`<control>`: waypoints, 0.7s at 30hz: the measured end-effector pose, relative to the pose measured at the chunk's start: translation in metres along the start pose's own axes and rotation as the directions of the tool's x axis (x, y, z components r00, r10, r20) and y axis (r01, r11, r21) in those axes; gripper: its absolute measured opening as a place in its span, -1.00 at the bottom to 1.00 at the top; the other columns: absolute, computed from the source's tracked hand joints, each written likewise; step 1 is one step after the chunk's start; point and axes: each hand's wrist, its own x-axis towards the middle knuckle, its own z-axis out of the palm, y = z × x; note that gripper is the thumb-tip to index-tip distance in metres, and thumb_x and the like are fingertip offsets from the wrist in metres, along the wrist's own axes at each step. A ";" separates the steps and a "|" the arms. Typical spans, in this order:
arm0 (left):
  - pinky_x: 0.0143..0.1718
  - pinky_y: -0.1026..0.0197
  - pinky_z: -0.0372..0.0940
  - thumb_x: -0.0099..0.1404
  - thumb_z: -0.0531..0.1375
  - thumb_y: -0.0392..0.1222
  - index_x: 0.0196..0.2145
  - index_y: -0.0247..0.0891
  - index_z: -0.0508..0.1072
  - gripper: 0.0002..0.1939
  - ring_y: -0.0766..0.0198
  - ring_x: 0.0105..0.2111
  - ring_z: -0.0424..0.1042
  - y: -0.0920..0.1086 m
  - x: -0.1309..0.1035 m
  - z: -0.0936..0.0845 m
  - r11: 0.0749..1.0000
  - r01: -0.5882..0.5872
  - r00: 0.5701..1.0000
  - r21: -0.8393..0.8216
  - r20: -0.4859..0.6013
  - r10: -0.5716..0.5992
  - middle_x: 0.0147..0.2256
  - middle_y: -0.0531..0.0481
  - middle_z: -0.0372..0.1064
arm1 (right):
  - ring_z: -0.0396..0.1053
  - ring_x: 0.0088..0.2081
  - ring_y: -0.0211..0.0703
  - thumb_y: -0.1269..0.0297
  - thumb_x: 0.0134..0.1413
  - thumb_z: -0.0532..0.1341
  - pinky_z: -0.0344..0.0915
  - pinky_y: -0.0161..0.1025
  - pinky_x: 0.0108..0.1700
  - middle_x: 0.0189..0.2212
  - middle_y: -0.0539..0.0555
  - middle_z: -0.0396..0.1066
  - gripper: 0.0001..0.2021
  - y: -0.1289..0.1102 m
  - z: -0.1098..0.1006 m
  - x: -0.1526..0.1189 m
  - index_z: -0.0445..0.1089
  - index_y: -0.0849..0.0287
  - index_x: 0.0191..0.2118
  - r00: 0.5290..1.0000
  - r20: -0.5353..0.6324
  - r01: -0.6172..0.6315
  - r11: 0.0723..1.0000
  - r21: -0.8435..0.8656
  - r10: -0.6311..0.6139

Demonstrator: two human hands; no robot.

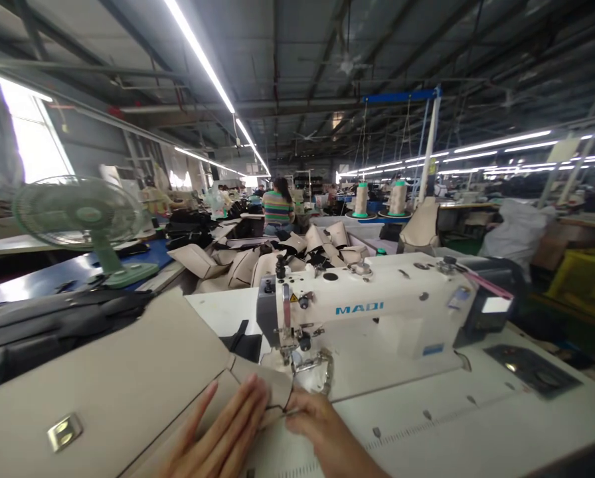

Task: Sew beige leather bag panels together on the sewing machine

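Note:
A large beige leather-like bag piece (128,372) with dark seam lines spreads from the left edge to the sewing machine's needle area. A shiny metal clasp plate (64,431) is fixed to it. My left hand (228,425) lies flat on the piece, fingers stretched out and slightly blurred. Close to the presser foot, my right hand (317,421) pinches the piece's dark-edged right end. The white sewing machine (377,305) stands just beyond both hands, its needle at the far corner of the piece. Whether the foot is down on the material I cannot tell.
Behind the machine lies a heap of beige pieces (248,265). A green fan (91,219) stands on the left, behind black material (53,332). Two thread cones (361,199) sit on a stand at the back. A person (277,204) in a striped top is farther off.

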 end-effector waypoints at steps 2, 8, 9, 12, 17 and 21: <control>0.29 -0.17 -0.23 0.39 0.01 0.09 0.16 -0.26 0.29 -0.49 0.06 0.23 0.07 -0.008 0.004 0.002 0.999 0.001 0.998 0.050 0.056 -0.004 0.22 -0.10 0.13 | 0.35 -0.08 0.04 0.37 -0.13 0.14 0.16 -0.11 0.05 -0.22 0.10 0.47 -0.71 0.004 -0.003 0.002 0.51 0.24 -0.24 0.999 -0.040 0.014 0.989 -0.146 -0.020; 0.28 0.02 -0.15 0.39 0.00 -0.18 0.16 -0.36 0.26 -0.57 0.08 0.17 0.16 -0.019 0.006 0.007 0.991 -0.058 0.997 0.121 0.049 0.053 0.18 -0.11 0.20 | 0.25 0.07 0.09 0.37 -0.06 0.23 0.10 -0.05 0.15 -0.05 0.14 0.40 -0.66 0.026 -0.007 0.006 0.47 0.19 -0.08 0.972 -0.208 0.012 0.907 -0.421 -0.109; 0.26 0.04 -0.12 0.38 -0.03 -0.25 0.14 -0.36 0.27 -0.60 0.11 0.13 0.21 -0.019 0.005 0.008 0.991 -0.075 0.997 0.109 0.043 0.071 0.14 -0.09 0.25 | 0.27 0.05 0.07 0.40 -0.05 0.24 0.14 -0.07 0.13 -0.07 0.14 0.41 -0.68 0.022 -0.005 0.006 0.47 0.20 -0.09 0.971 -0.189 0.050 0.893 -0.448 -0.149; 0.14 0.07 0.06 0.33 -0.06 -0.43 0.13 -0.40 0.24 -0.57 0.16 -0.01 0.33 -0.019 0.003 0.008 0.994 -0.095 0.991 0.060 0.101 0.089 0.01 -0.10 0.37 | 0.38 -0.10 -0.06 0.54 -0.05 0.25 0.25 -0.20 0.01 -0.21 0.06 0.46 -0.79 0.002 0.000 0.009 0.50 0.19 -0.25 0.955 -0.079 0.199 0.820 -0.536 -0.284; -0.22 0.12 0.34 0.22 0.01 -0.54 0.17 -0.52 0.12 -0.46 0.16 -0.28 0.42 -0.021 0.017 0.001 0.988 -0.113 0.910 -0.110 0.387 0.147 -0.23 -0.12 0.43 | 0.37 -0.19 -0.09 0.61 -0.22 0.42 0.30 -0.25 -0.10 -0.28 0.04 0.43 -0.70 -0.011 -0.002 0.016 0.44 0.21 -0.31 0.805 0.061 0.377 0.429 -0.821 -0.590; -0.32 0.15 0.35 0.26 0.08 -0.49 -0.01 -0.39 0.30 -0.67 0.20 -0.36 0.42 -0.017 0.033 -0.009 0.975 -0.016 0.869 -0.222 0.479 0.123 -0.31 -0.02 0.41 | 0.33 -0.06 -0.10 0.55 0.08 0.27 0.25 -0.22 0.03 -0.12 0.11 0.40 -0.73 -0.004 -0.009 0.019 0.36 0.24 -0.09 0.671 0.400 0.531 0.027 -0.847 -0.624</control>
